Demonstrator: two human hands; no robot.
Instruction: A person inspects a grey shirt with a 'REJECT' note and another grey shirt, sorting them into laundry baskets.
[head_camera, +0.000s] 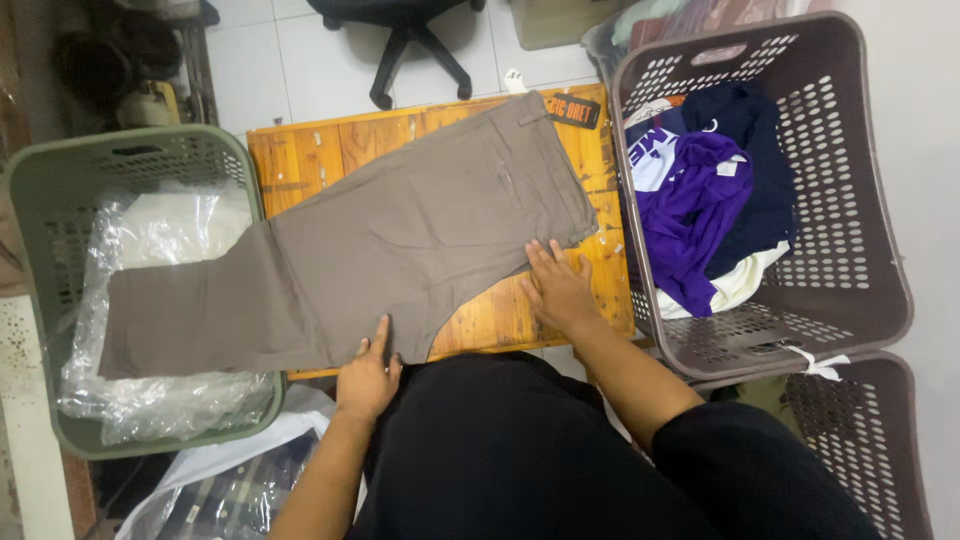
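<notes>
1. A pair of grey-brown trousers (400, 240) lay spread flat on a small wooden table (300, 160). The waist end was at the table's far right corner, and the legs ran to the left, over the table's edge.
2. The leg ends of the trousers rested on top of a green laundry basket (150, 150), which stood just beside the table on the left.
3. Inside the green basket there was crumpled clear plastic wrap (160, 235), partly under the trouser legs.
4. The left hand (367, 378) was at the near edge of the table. Its fingers (380, 335) touched the lower edge of the trousers. The hand looked loosely open, pressing and not gripping the cloth.
5. The right hand (556, 285) lay flat with spread fingers, palm down. The fingertips touched the edge of the trousers near the seat part, and the palm rested on the bare wood. It held nothing.
6. On the right, touching the table, stood a brown perforated basket (860, 200). In it lay a purple garment (695, 215), a dark navy garment (760, 150) and something cream-white below them.
7. A second brown basket (870, 450) stood nearer to the person, partly under the first one.
8. A black office chair base (410, 50) stood on the tiled floor beyond the table.
9. The person wore black clothes; the lap filled the lower middle of the view.
</notes>
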